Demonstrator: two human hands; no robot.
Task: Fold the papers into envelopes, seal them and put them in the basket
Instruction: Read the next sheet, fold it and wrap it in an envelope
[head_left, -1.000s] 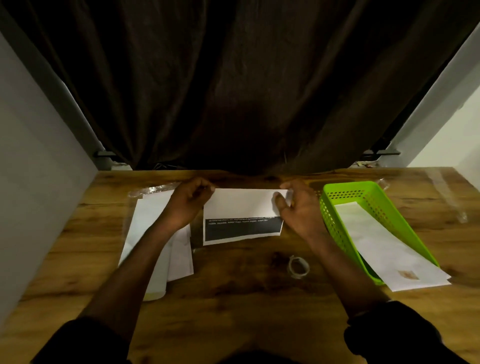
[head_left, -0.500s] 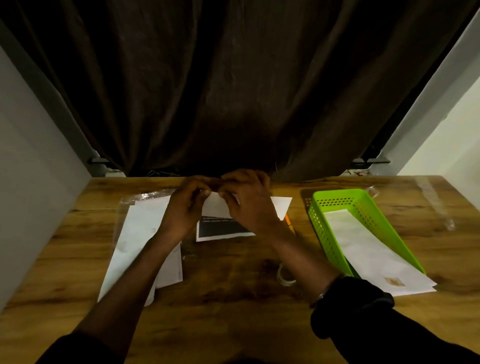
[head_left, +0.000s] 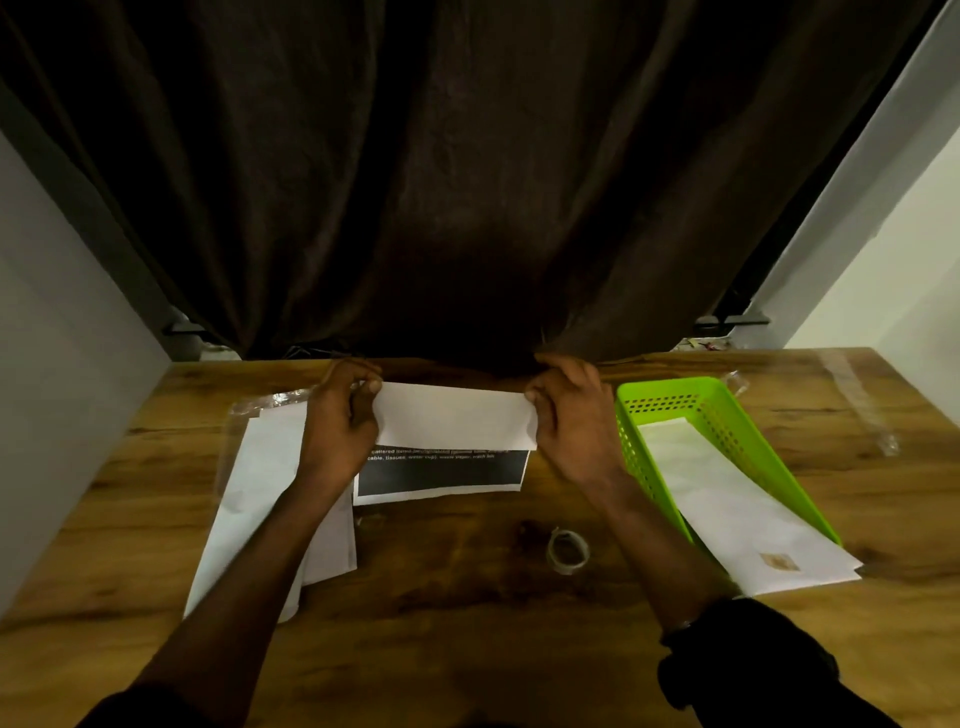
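A printed paper (head_left: 452, 423) lies on the wooden table (head_left: 467, 623), its far part folded toward me so a white flap covers the top and a black printed band shows below. My left hand (head_left: 337, 421) pinches the flap's left end. My right hand (head_left: 574, 415) pinches its right end. A green basket (head_left: 670, 389) stands to the right, with a folded white envelope (head_left: 737, 509) lying in it and sticking out over its near rim. A roll of clear tape (head_left: 568, 551) sits on the table in front of the paper.
A stack of white sheets (head_left: 260, 493) partly inside a clear plastic sleeve lies to the left, under my left forearm. A dark curtain (head_left: 467, 182) hangs right behind the table's far edge. Grey walls stand at both sides.
My right hand has slid from the flap's left end, beside my left hand, to its right end. The folded flap now lies flatter across the paper.
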